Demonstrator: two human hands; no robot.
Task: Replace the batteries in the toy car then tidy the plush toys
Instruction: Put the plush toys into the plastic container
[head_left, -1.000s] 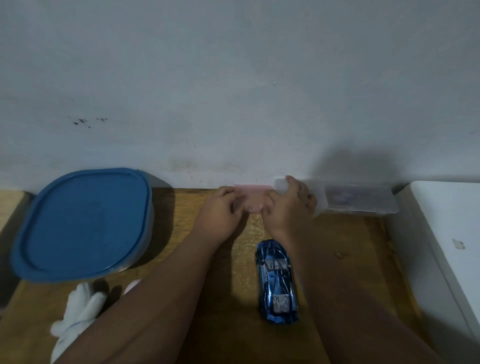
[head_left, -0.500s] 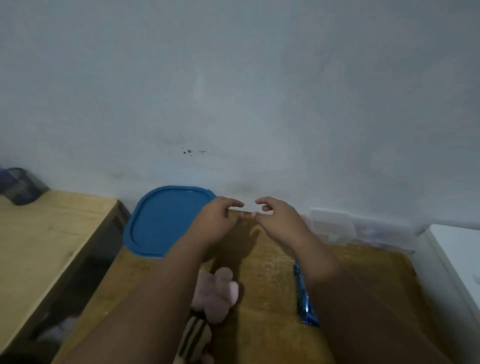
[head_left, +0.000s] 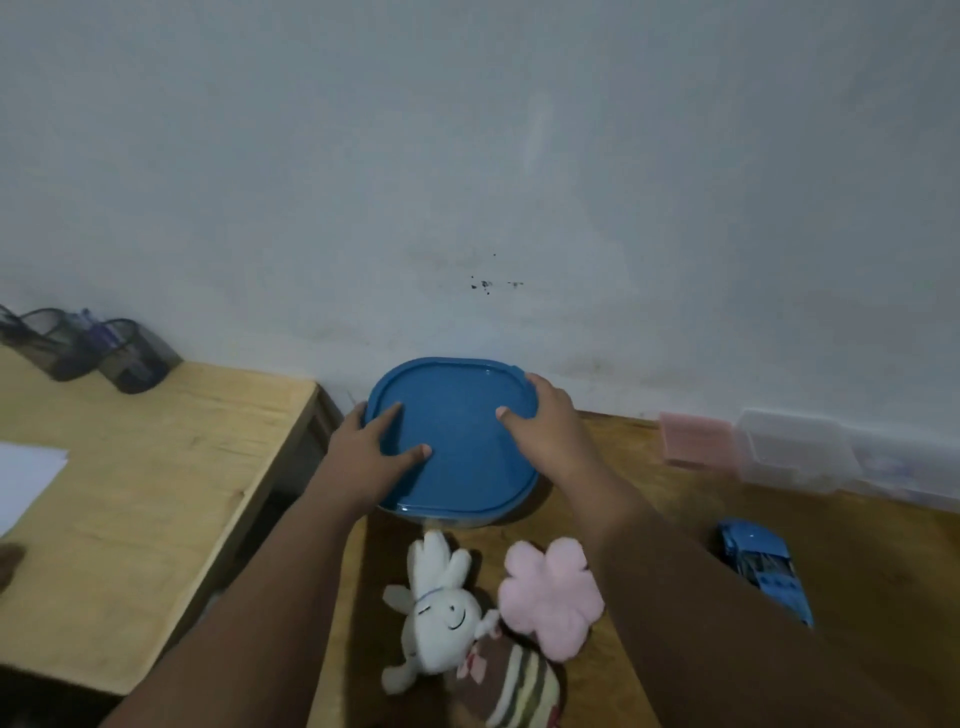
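Observation:
A blue-lidded container (head_left: 453, 441) stands against the wall on the wooden table. My left hand (head_left: 370, 451) grips its left edge, thumb and a finger lying on the lid. My right hand (head_left: 545, 420) grips its right edge. In front of the container lie a white plush rabbit (head_left: 435, 618), a pink flower plush (head_left: 551, 592) and a striped brown plush (head_left: 511, 686). The blue toy car (head_left: 763, 569) rests on the table to the right, partly hidden behind my right forearm.
A pink box (head_left: 696, 439) and clear plastic boxes (head_left: 800, 449) sit along the wall at the right. A lower wooden desk (head_left: 156, 467) at the left carries two mesh pen holders (head_left: 93, 348) and white paper (head_left: 23, 480). A gap separates the two surfaces.
Both hands left the pink box by the wall and moved left onto the blue container's lid. The view swung left, bringing the plush toys and left desk into sight.

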